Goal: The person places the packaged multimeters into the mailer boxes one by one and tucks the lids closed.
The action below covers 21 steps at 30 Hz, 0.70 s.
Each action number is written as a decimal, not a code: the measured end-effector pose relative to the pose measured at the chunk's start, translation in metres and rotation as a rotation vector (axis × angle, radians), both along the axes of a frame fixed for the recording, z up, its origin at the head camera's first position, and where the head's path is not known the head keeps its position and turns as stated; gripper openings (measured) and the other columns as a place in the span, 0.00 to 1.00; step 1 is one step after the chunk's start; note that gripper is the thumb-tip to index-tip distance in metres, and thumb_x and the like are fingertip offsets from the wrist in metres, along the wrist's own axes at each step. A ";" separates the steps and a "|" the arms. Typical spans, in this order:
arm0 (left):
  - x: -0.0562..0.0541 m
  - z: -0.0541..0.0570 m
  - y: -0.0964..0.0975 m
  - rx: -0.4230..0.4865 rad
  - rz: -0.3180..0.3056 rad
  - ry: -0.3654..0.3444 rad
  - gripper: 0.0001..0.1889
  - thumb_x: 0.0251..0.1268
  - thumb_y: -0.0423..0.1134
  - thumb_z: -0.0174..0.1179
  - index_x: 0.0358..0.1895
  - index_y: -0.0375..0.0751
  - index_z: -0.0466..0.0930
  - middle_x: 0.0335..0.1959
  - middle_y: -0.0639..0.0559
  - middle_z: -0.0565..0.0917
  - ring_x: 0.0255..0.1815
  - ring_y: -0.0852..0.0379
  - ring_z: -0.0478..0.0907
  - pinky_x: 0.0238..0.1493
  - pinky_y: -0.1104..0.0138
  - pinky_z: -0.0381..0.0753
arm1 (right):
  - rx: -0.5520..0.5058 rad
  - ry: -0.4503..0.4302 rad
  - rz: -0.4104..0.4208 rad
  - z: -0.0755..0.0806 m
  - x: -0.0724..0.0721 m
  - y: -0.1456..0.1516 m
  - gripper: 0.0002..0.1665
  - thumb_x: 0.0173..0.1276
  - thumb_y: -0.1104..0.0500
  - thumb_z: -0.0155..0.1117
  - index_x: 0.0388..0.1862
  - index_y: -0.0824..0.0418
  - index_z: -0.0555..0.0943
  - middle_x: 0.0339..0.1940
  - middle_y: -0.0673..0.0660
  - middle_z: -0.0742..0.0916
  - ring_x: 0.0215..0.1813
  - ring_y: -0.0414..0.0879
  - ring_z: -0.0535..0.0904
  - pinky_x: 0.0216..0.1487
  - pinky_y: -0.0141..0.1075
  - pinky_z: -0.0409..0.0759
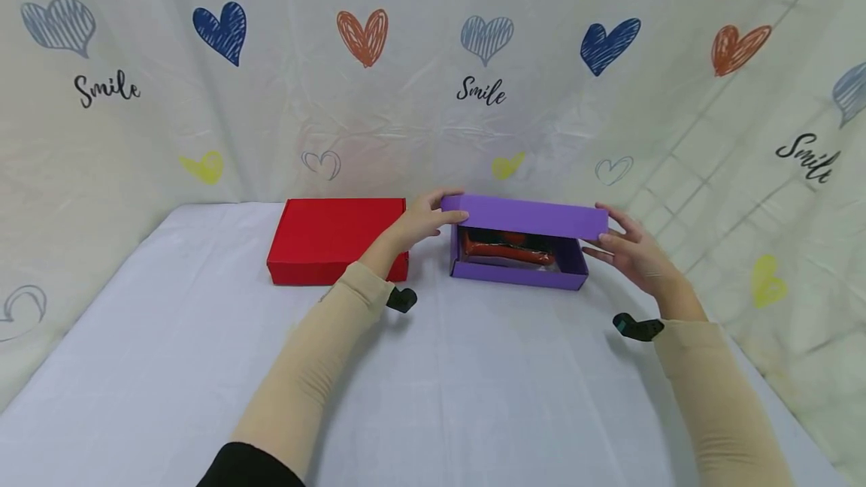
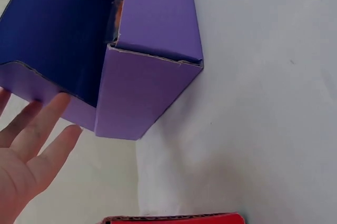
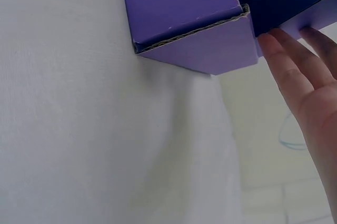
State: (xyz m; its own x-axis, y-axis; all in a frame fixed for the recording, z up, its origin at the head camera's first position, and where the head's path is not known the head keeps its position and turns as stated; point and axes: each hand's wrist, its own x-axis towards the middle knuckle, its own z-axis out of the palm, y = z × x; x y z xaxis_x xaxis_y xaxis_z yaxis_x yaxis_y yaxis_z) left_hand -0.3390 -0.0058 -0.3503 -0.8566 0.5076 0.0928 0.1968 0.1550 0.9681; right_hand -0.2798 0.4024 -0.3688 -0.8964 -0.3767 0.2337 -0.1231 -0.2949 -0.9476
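Note:
A purple cardboard box (image 1: 518, 275) stands on the table, its lid (image 1: 524, 216) partly raised over a dark blue inside. Through the gap shows a long reddish-brown item (image 1: 507, 251) in shiny clear wrapping. My left hand (image 1: 414, 225) is at the lid's left end; in the left wrist view its straight fingers (image 2: 39, 129) touch the lid's side flap. At the other end is my right hand (image 1: 639, 258), fingers extended, with fingertips against the flap in the right wrist view. The lid hides the rear of the box.
A closed red box (image 1: 338, 239) sits left of the purple one, partly behind my left forearm. A white cloth covers the table (image 1: 433, 397). Behind it hangs a pale curtain (image 1: 419, 111) printed with hearts and "Smile". Small black devices (image 1: 638, 327) stick out at both wrists.

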 end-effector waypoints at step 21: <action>0.012 -0.012 -0.005 -0.244 0.098 0.210 0.31 0.73 0.49 0.63 0.76 0.53 0.68 0.74 0.45 0.70 0.67 0.41 0.74 0.66 0.51 0.74 | 0.073 0.002 -0.009 -0.011 -0.005 -0.003 0.33 0.76 0.78 0.46 0.72 0.51 0.71 0.64 0.51 0.81 0.61 0.43 0.82 0.64 0.35 0.77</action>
State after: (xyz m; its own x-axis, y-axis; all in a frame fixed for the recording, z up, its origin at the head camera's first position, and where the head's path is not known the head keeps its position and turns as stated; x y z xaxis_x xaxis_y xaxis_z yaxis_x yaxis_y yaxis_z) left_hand -0.3270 -0.0109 -0.3622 -0.8774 0.4529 0.1583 0.3607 0.4052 0.8401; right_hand -0.2846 0.3992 -0.3801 -0.8994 -0.3849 0.2075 -0.1271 -0.2240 -0.9663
